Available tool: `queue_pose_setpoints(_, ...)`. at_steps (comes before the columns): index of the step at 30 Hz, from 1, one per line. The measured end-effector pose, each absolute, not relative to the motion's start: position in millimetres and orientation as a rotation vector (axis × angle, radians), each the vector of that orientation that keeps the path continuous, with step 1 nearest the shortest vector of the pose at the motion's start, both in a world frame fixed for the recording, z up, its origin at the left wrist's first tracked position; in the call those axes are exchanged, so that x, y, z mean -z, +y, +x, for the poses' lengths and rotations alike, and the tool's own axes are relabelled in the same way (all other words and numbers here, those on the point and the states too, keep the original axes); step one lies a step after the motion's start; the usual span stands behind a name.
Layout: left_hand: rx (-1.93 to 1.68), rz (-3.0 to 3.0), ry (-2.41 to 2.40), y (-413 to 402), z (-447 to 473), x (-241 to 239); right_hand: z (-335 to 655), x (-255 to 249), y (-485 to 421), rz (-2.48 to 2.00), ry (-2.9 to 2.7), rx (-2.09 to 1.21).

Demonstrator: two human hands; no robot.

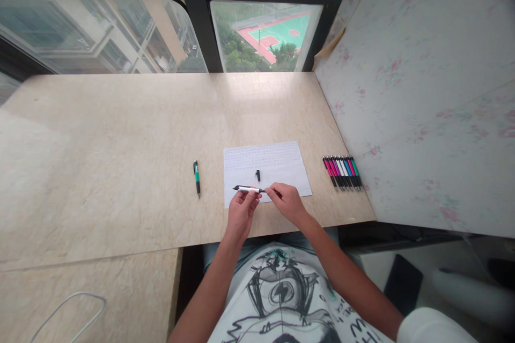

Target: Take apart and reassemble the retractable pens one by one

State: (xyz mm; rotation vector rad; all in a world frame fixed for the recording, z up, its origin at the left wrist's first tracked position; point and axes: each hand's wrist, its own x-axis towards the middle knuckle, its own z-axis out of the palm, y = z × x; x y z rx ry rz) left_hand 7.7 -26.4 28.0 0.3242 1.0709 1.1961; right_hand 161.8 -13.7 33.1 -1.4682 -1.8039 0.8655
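Observation:
Above a sheet of paper (261, 158) with handwritten lines, a white and black pen (246, 189) lies crosswise between my two hands. My left hand (242, 209) pinches its white barrel from below. At the pen's right end, my right hand (286, 201) has its fingers closed around the black tip; what exactly they grip there is hidden. A small black pen cap (258, 175) rests on the paper just beyond the pen. To the left of the sheet lies a green and black pen (196, 178), its point towards me.
A row of several coloured pens (341, 173) lies at the right, near the flowered wall (402, 91). The beige tabletop (120, 144) runs back to the window. A white cable (102, 300) lies at the lower left.

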Motion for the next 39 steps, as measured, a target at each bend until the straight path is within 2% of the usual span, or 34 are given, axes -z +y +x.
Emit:
queue_pose_setpoints(9, -1.189, 0.325, 1.063, -25, 4, -28, 157, -30, -10, -1.446, -1.76, -0.927)
queue_pose_setpoints(16, -1.256, 0.264, 1.111, -23, -3, -27, 157, -25, 3, -1.46, -1.633, -1.101)
queue_pose_setpoints(21, -1.283, 0.257, 1.125, -23, -13, -28, 143, -15, 23, -1.805, -1.76, -0.759)
queue_pose_setpoints(26, -1.307, 0.245, 1.135, -26, -21, -27, 125, -14, 28, -1.893, -2.014, -0.513)
queue_pose_setpoints(36, -1.296, 0.228, 1.156, -22, -20, -24, 131, -12, 30, -1.934, -1.956, -0.43)
queue_pose_setpoints(39, -1.289, 0.224, 1.151, -21, -18, -22, 148, -14, 27, -1.819, -1.827, -0.513)
